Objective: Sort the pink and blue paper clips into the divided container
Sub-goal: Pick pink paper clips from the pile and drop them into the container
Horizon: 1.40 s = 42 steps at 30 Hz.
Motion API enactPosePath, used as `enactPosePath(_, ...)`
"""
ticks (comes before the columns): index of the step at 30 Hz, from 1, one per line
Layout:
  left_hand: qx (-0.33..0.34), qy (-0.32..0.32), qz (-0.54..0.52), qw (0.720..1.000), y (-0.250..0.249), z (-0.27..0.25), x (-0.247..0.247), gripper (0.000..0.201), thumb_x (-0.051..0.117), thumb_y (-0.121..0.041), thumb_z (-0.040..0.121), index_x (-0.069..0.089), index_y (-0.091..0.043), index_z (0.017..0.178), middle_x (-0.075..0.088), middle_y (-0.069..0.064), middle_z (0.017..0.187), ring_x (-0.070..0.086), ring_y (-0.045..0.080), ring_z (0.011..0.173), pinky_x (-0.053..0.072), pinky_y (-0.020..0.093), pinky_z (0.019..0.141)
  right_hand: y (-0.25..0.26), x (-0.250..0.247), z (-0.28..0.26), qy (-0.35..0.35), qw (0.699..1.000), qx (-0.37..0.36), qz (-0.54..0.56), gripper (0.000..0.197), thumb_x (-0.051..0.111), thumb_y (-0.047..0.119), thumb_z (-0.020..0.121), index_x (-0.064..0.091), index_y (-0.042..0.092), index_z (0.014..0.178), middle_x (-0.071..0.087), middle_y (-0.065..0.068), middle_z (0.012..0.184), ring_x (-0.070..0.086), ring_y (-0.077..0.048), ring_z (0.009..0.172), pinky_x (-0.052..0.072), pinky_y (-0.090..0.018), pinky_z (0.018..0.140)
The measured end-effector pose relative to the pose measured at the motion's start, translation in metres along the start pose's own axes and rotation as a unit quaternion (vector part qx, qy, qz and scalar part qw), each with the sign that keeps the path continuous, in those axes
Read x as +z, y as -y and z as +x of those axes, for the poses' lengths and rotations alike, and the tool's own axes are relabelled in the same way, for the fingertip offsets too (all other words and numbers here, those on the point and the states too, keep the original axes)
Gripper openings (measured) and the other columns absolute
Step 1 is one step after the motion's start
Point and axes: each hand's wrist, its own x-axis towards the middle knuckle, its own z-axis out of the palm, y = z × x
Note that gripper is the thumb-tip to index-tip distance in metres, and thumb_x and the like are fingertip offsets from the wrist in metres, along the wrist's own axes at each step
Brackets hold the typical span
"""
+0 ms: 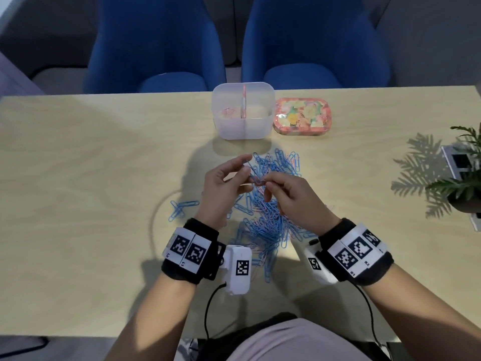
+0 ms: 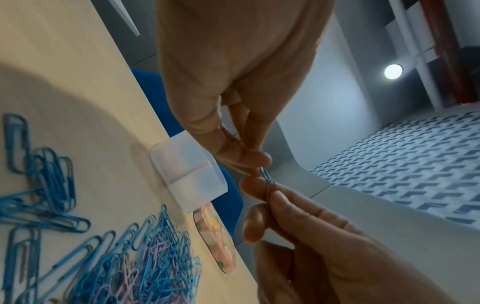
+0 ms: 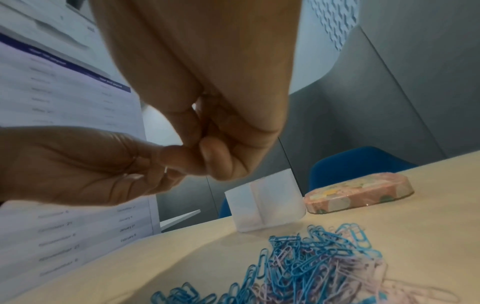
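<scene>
Above the mixed pile of blue and pink paper clips (image 1: 268, 214) (image 2: 116, 257) (image 3: 311, 267), both hands meet over the table. My left hand (image 1: 246, 173) (image 2: 259, 162) (image 3: 166, 160) pinches a blue paper clip (image 1: 249, 166) (image 2: 265, 175). My right hand (image 1: 269, 182) (image 2: 262, 191) (image 3: 205, 148) pinches a pink paper clip (image 1: 259, 181) that appears hooked to the blue one. The translucent divided container (image 1: 243, 126) (image 2: 187, 170) (image 3: 265, 205) stands beyond the pile, with pink clips (image 1: 229, 112) in its left compartment. Its right compartment looks bare.
A floral tin (image 1: 302, 115) (image 2: 215, 240) (image 3: 358, 191) lies right of the container. A few blue clips (image 1: 182, 207) lie apart, left of the pile. A potted plant (image 1: 466, 178) stands at the table's right edge. Two blue chairs (image 1: 156, 48) stand behind the far edge.
</scene>
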Motion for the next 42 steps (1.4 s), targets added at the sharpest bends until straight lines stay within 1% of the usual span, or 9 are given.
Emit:
enactPosePath(6, 0.065, 0.038, 0.106, 0.991, -0.002, 0.005, 0.000, 0.026, 0.054, -0.003, 0.091, 0.064, -0.013, 0.112, 0.060, -0.010, 0.077, 0.054, 0.009, 0.058, 0.036, 0.011, 0.050, 0.000, 0.003, 0.002, -0.038, 0.997, -0.013, -0.063, 0.016, 0.046, 0.013, 0.095, 0.061, 0.018, 0.095, 0.063, 0.001, 0.068, 0.050, -0.003, 0.051, 0.031, -0.017, 0.055)
enactPosePath(9, 0.105, 0.042, 0.143, 0.983, -0.004, 0.005, 0.001, 0.027, 0.052, 0.001, 0.090, 0.063, -0.012, 0.111, 0.054, -0.008, 0.086, 0.057, 0.000, 0.060, 0.042, 0.007, 0.055, -0.001, 0.006, 0.002, -0.050, 0.997, 0.001, -0.056, 0.014, 0.047, 0.017, 0.094, 0.060, 0.022, 0.094, 0.061, 0.002, 0.065, 0.048, -0.006, 0.048, 0.033, -0.020, 0.054)
enactPosePath(13, 0.140, 0.039, 0.189, 0.971, 0.000, 0.006, 0.002, 0.030, 0.054, -0.002, 0.090, 0.064, -0.028, 0.102, 0.055, -0.009, 0.090, 0.062, 0.017, 0.066, 0.055, 0.023, 0.068, 0.002, 0.009, 0.003, -0.057, 0.998, 0.033, 0.016, 0.015, 0.048, 0.010, 0.093, 0.061, 0.017, 0.091, 0.060, -0.007, 0.066, 0.053, -0.018, 0.056, 0.041, -0.026, 0.053)
enactPosePath(21, 0.151, -0.013, 0.143, 0.978, 0.001, 0.006, 0.004, 0.021, 0.053, 0.001, 0.089, 0.067, -0.012, 0.096, 0.057, -0.009, 0.087, 0.063, 0.020, 0.056, 0.056, 0.027, 0.059, 0.011, 0.010, 0.001, -0.049, 0.989, 0.070, 0.124, 0.012, 0.047, 0.003, 0.094, 0.059, 0.005, 0.093, 0.058, -0.007, 0.066, 0.049, -0.002, 0.043, 0.038, -0.012, 0.043)
enactPosePath(29, 0.162, 0.096, 0.191, 0.963, 0.003, 0.004, -0.006, 0.029, 0.054, 0.002, 0.088, 0.068, -0.019, 0.101, 0.058, -0.007, 0.088, 0.063, 0.014, 0.060, 0.056, 0.028, 0.060, 0.012, 0.000, 0.012, -0.026, 0.977, 0.117, 0.178, 0.013, 0.050, 0.007, 0.094, 0.061, 0.010, 0.087, 0.059, -0.002, 0.059, 0.040, -0.011, 0.037, 0.035, -0.018, 0.038)
enactPosePath(32, 0.193, 0.104, 0.221, 0.950, 0.004, 0.004, -0.011, 0.028, 0.055, -0.006, 0.087, 0.069, -0.028, 0.098, 0.059, -0.009, 0.086, 0.065, 0.013, 0.064, 0.056, 0.033, 0.064, 0.010, -0.003, 0.017, 0.021, 0.943, 0.199, 0.267, 0.014, 0.051, 0.008, 0.092, 0.058, 0.013, 0.082, 0.056, 0.000, 0.052, 0.037, -0.011, 0.034, 0.026, -0.019, 0.038)
enactPosePath(36, 0.228, 0.120, 0.249, 0.934, 0.005, 0.003, -0.014, 0.029, 0.053, 0.000, 0.085, 0.071, -0.024, 0.090, 0.061, -0.003, 0.084, 0.063, 0.016, 0.072, 0.053, 0.034, 0.067, 0.007, -0.003, 0.021, 0.130, 0.841, 0.346, 0.396, 0.031, 0.043, 0.009, 0.093, 0.046, 0.013, 0.062, 0.046, 0.005, 0.042, 0.027, -0.005, 0.030, 0.022, -0.017, 0.035)
enactPosePath(39, 0.235, 0.055, 0.234, 0.942, 0.001, 0.004, -0.026, 0.031, 0.052, 0.006, 0.086, 0.070, -0.018, 0.092, 0.058, 0.003, 0.084, 0.062, 0.020, 0.073, 0.050, 0.028, 0.067, 0.002, 0.003, 0.020, 0.167, 0.884, 0.352, 0.257, 0.028, 0.046, 0.006, 0.090, 0.047, 0.011, 0.063, 0.048, 0.001, 0.045, 0.029, -0.006, 0.030, 0.022, -0.016, 0.035)
enactPosePath(42, 0.174, 0.012, 0.361, 0.916, 0.007, 0.010, -0.048, 0.028, 0.051, -0.001, 0.089, 0.070, -0.019, 0.101, 0.057, 0.000, 0.087, 0.062, 0.017, 0.076, 0.043, 0.020, 0.066, 0.008, 0.000, 0.040, 0.077, 0.958, 0.265, 0.072, 0.015, 0.048, 0.007, 0.091, 0.060, 0.002, 0.084, 0.058, -0.006, 0.060, 0.044, -0.010, 0.039, 0.034, -0.016, 0.037)
